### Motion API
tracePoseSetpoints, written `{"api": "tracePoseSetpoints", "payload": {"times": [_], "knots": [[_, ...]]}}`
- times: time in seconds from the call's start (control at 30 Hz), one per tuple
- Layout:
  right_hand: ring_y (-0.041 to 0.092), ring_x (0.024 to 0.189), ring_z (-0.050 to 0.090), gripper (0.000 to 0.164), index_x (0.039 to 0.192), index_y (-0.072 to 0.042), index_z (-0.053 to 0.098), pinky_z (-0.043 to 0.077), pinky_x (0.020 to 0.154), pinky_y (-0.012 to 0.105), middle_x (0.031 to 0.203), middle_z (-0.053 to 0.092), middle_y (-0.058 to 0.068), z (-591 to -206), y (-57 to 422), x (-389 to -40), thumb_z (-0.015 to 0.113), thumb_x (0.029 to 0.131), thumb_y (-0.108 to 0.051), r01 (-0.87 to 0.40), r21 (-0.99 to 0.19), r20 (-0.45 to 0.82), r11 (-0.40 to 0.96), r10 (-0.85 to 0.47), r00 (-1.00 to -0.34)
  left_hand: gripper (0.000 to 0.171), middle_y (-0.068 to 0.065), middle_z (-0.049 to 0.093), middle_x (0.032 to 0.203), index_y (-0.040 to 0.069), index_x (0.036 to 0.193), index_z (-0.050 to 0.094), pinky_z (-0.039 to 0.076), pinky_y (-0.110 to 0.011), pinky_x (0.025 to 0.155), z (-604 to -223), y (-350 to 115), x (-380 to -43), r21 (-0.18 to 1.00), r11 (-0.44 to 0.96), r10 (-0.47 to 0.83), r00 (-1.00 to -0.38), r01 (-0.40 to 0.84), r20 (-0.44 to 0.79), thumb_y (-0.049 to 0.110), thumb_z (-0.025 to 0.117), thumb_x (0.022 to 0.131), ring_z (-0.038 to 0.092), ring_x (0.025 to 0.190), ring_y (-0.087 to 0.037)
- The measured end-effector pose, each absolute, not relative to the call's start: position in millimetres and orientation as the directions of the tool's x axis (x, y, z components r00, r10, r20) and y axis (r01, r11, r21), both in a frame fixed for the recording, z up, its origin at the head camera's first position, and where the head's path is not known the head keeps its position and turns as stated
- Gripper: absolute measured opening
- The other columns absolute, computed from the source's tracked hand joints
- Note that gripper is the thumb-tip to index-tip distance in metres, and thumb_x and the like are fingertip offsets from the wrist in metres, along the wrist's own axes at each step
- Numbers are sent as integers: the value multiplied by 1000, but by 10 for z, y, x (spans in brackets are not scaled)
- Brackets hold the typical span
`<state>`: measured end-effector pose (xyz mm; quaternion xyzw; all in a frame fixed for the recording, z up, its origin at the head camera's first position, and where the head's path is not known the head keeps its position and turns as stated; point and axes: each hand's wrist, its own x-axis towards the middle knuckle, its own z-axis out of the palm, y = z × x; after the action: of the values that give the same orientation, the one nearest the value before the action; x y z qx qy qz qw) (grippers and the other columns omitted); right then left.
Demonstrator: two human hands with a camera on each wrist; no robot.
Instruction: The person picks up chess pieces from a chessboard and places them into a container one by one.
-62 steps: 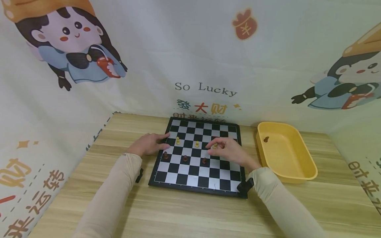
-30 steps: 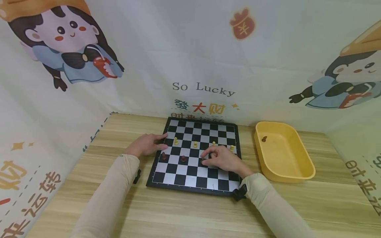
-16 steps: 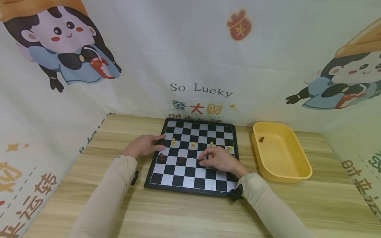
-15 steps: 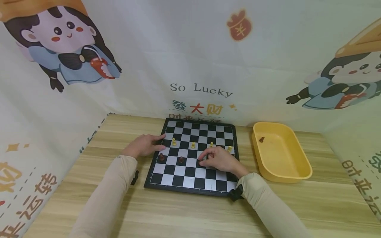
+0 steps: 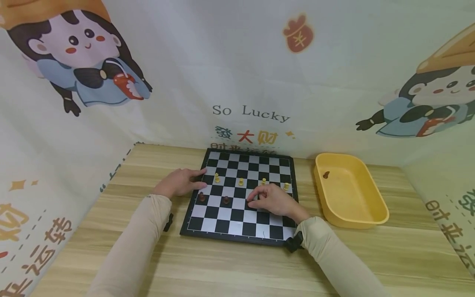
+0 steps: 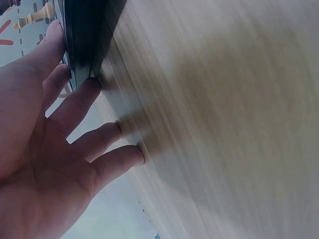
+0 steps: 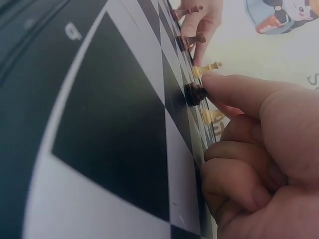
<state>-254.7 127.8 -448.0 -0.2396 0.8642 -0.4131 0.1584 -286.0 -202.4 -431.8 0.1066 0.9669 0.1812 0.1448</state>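
Observation:
A black-and-white chessboard (image 5: 235, 227) lies on the wooden table. My left hand (image 5: 178, 182) rests at its left side, thumb and fingertips at the board's edge, with the other fingers spread on the tabletop in the left wrist view. My right hand (image 5: 272, 200) is over the board and pinches the top of a dark chess piece (image 7: 196, 93), which stands on a square; its upper part is hidden by the fingers. To its left stand two other dark pieces, one nearer (image 5: 226, 200) and one at the left side (image 5: 201, 196). Farther back is a row of several light pieces (image 5: 241, 181).
A yellow plastic bin (image 5: 352, 222) stands right of the board with a small brown chess piece (image 5: 326, 175) lying inside. Behind the table (image 5: 208, 268) hangs a printed cloth (image 5: 185, 82).
My right hand has moved from beside the light pieces toward me and onto the third dark piece, uncovering the light ones at right. Over the last half second it stays there; the left hand keeps its place.

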Motion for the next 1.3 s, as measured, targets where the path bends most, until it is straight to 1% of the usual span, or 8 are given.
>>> {"api": "tracePoseSetpoints", "payload": {"times": [0.13, 0.27, 0.33, 0.47, 0.57, 0.73, 0.97, 1.3], "knots": [[7, 51, 39, 11, 101, -19, 78, 33, 53, 19, 53, 45, -8, -4475, 1283, -2553, 77, 92, -26, -301, -785, -65, 542, -555, -829, 66, -22, 43, 158, 28, 158, 38, 34, -63, 120, -4310, -2022, -2859, 381, 911, 261, -936, 158, -236, 53, 58, 100, 36, 148, -50], [8, 50, 39, 11, 101, -19, 78, 32, 52, 19, 52, 45, -8, -4464, 1297, -2557, 77, 92, -25, -306, -788, -58, 535, -558, -828, 66, -23, 42, 158, 28, 158, 38, 42, -58, 115, -4291, -2014, -2868, 377, 912, 264, -935, 162, -236, 53, 58, 100, 44, 144, -47], [8, 49, 38, 11, 101, -18, 78, 32, 51, 19, 52, 45, -8, -4459, 1306, -2558, 77, 92, -24, -307, -791, -53, 530, -559, -827, 66, -23, 42, 158, 28, 158, 38, 44, -57, 113, -4282, -2011, -2872, 374, 913, 263, -935, 162, -236, 53, 58, 100, 45, 144, -47], [7, 49, 38, 12, 101, -17, 78, 33, 51, 19, 53, 44, -8, -4443, 1319, -2558, 77, 92, -24, -311, -797, -45, 519, -564, -825, 66, -22, 42, 159, 28, 158, 38, 40, -60, 117, -4281, -2009, -2875, 377, 912, 262, -936, 160, -237, 53, 58, 100, 38, 147, -49], [8, 49, 39, 13, 102, -17, 78, 33, 50, 20, 54, 44, -7, -4420, 1336, -2557, 76, 92, -25, -309, -796, -45, 520, -561, -827, 65, -22, 43, 158, 27, 158, 38, 36, -61, 120, -4295, -2011, -2878, 380, 910, 269, -934, 167, -234, 52, 58, 101, 38, 148, -48], [9, 50, 38, 17, 104, -16, 78, 30, 49, 21, 55, 43, -6, -4350, 1368, -2557, 76, 93, -28, -301, -796, -42, 526, -543, -839, 66, -22, 43, 158, 27, 158, 38, 35, -60, 121, -4318, -2015, -2875, 384, 907, 275, -932, 170, -235, 51, 58, 101, 39, 147, -48], [10, 52, 38, 17, 104, -13, 78, 32, 54, 20, 56, 44, -7, -4238, 1412, -2581, 78, 91, -25, -317, -782, -11, 537, -519, -855, 66, -22, 42, 159, 27, 159, 37, 35, -61, 121, -4336, -2029, -2869, 385, 909, 265, -934, 159, -240, 51, 58, 101, 39, 147, -49], [9, 48, 35, 16, 105, -14, 76, 26, 46, 21, 56, 39, -6, -4145, 1509, -2606, 76, 92, -24, -310, -786, -4, 535, -506, -863, 66, -22, 41, 159, 28, 159, 37, 35, -62, 120, -4319, -2027, -2850, 381, 913, 251, -934, 141, -255, 52, 58, 101, 37, 148, -49]]}}
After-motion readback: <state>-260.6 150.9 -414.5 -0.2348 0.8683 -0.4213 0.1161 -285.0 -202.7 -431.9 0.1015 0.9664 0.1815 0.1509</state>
